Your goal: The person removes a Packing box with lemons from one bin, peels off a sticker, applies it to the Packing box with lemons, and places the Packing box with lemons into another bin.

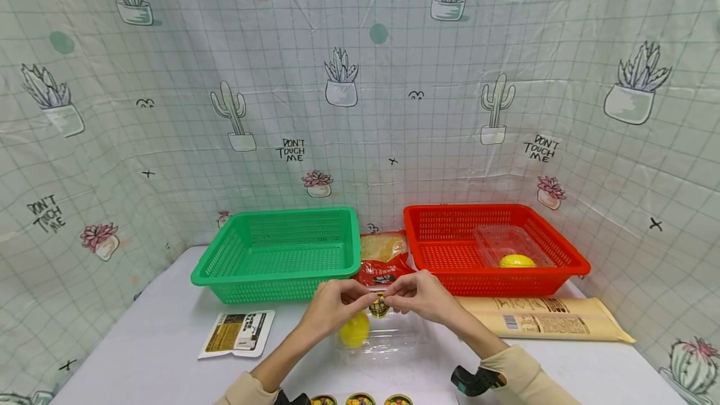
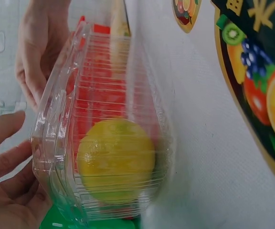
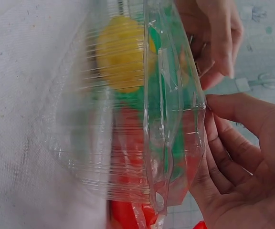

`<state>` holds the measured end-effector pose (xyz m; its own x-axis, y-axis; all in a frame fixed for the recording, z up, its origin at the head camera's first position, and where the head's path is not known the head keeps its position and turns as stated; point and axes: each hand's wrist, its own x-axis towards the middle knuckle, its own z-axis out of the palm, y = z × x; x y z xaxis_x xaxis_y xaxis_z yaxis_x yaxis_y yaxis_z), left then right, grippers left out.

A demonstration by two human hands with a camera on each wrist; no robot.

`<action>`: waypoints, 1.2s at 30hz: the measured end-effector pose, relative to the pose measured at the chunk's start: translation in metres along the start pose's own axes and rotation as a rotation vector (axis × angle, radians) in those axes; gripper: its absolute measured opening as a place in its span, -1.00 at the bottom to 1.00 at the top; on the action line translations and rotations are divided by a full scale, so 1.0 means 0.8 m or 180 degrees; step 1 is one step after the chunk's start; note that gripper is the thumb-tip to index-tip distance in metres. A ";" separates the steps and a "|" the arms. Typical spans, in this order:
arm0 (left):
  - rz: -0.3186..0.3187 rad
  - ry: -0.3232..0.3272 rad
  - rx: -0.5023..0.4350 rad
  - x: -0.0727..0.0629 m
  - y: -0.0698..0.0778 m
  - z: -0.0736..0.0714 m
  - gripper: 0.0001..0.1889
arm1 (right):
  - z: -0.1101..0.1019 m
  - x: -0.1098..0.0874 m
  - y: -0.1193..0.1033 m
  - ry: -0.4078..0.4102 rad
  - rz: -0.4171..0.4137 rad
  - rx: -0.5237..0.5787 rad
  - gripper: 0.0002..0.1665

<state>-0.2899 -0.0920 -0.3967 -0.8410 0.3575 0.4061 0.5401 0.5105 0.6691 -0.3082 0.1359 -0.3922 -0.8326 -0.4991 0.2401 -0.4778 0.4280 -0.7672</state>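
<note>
Near box (image 1: pixel 390 337): one yellow fruit (image 1: pixel 354 331)
Far-right basket (image 1: pixel 506 284): another box (image 1: pixel 503 239), another fruit (image 1: pixel 517 261)
Left hand (image 1: pixel 336 307), right hand (image 1: pixel 424 297): at one label (image 1: pixel 379 307); grip, cannot tell

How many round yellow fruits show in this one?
2: one round yellow fruit inside the transparent plastic box at the centre, the other fruit in the red plastic basket on the right. No others show.
</note>
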 end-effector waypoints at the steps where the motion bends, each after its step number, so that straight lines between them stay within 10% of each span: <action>1: 0.0012 0.0007 -0.0007 0.000 0.000 0.000 -0.79 | 0.000 0.000 0.000 0.0002 0.0005 0.0016 -0.82; 36: -0.0096 -0.0152 0.0088 0.009 -0.001 -0.001 -0.95 | 0.008 0.006 -0.003 0.0140 0.0146 -0.0371 -0.85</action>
<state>-0.2962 -0.0907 -0.3937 -0.8548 0.3781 0.3554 0.5157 0.5429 0.6628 -0.3093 0.1276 -0.3930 -0.8646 -0.4446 0.2341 -0.4661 0.5355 -0.7043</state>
